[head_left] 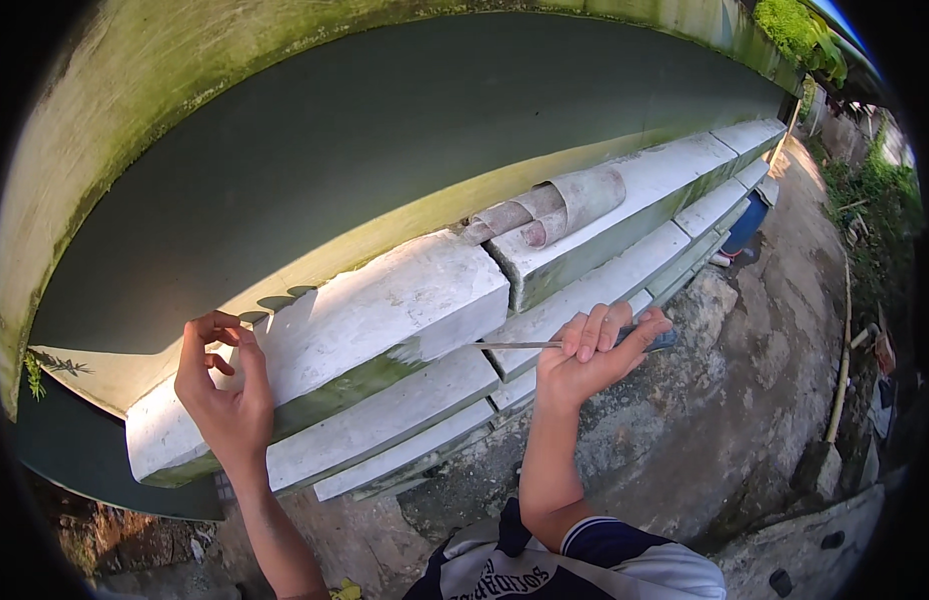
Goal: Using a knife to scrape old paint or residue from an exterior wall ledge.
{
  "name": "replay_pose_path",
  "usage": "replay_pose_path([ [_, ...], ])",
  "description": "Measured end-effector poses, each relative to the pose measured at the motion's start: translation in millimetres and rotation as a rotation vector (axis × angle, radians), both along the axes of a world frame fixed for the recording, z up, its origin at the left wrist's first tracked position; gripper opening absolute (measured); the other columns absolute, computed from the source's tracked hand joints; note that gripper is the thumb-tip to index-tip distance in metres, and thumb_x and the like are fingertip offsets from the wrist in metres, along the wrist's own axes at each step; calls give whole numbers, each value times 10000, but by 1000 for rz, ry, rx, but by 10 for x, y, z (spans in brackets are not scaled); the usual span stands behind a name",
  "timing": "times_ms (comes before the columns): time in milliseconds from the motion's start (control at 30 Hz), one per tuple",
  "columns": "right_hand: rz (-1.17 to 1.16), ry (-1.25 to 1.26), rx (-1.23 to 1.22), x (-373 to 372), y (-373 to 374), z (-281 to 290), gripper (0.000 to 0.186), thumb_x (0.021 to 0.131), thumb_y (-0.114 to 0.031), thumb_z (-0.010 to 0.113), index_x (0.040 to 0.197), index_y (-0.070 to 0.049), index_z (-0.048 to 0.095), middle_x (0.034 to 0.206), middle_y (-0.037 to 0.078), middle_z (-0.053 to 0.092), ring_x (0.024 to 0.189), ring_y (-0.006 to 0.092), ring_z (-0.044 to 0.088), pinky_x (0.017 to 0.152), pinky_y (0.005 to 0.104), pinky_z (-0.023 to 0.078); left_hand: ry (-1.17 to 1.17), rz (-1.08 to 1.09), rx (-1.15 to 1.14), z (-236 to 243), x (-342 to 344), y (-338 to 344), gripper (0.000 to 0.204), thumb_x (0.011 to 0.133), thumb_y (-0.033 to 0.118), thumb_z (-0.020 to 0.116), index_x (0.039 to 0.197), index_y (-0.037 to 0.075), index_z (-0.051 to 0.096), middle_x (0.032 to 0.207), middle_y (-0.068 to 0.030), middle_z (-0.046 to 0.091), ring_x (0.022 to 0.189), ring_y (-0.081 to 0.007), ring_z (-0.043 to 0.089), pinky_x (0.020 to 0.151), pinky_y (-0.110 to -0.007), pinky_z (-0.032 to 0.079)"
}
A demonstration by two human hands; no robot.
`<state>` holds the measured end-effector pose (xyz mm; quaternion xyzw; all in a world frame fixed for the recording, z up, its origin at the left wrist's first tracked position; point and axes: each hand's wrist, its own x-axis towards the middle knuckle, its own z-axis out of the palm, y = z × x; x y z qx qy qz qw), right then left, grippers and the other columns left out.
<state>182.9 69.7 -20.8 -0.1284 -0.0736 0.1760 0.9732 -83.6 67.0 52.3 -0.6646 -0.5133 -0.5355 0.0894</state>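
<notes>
My right hand is closed round the dark blue handle of a scraper. Its thin metal blade shows edge-on and points left, the tip at the front face of a white-topped concrete block. Green staining covers much of that face, with a paler patch beside the tip. Over the block's left end, my left hand is raised with its fingers loosely bent and apart, nothing visible in them. Whether it touches the block I cannot tell. Curled sheets of worn sandpaper lie on top of the ledge, just past a gap between blocks.
Stepped white ledges run below the block toward the far right. Behind rises a dark panel in a curved, green-stained wall. A blue container stands at the ledge's far end. Rough concrete ground lies to the right.
</notes>
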Motion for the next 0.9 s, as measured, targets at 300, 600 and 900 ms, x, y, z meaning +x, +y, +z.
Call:
replay_pose_path([
  [300, -17, 70, -61, 35, -4, -44, 319, 1051, -473, 532, 1152, -188, 430, 603, -47, 323, 385, 27, 274, 302, 182, 257, 6, 31, 5, -6, -14, 22, 86, 883, 24, 612, 969, 24, 602, 860, -42, 662, 786, -136, 603, 612, -287, 379],
  [600, 9, 58, -56, -49, -15, -52, 364, 1059, -489, 502, 1216, -175, 407, 614, -48, 323, 383, 30, 277, 295, 186, 284, -6, 55, 1, -2, 18, 34, 105, 871, 35, 612, 975, 21, 607, 839, -47, 656, 775, -139, 605, 621, -292, 370],
  [900, 79, 45, -51, -308, -16, -76, 358, 1062, -489, 496, 1159, -152, 426, 616, -49, 308, 395, 35, 219, 296, 188, 230, -23, 35, 7, -33, 43, 58, 104, 875, 26, 607, 977, 6, 606, 846, -56, 668, 769, -139, 615, 602, -283, 366],
])
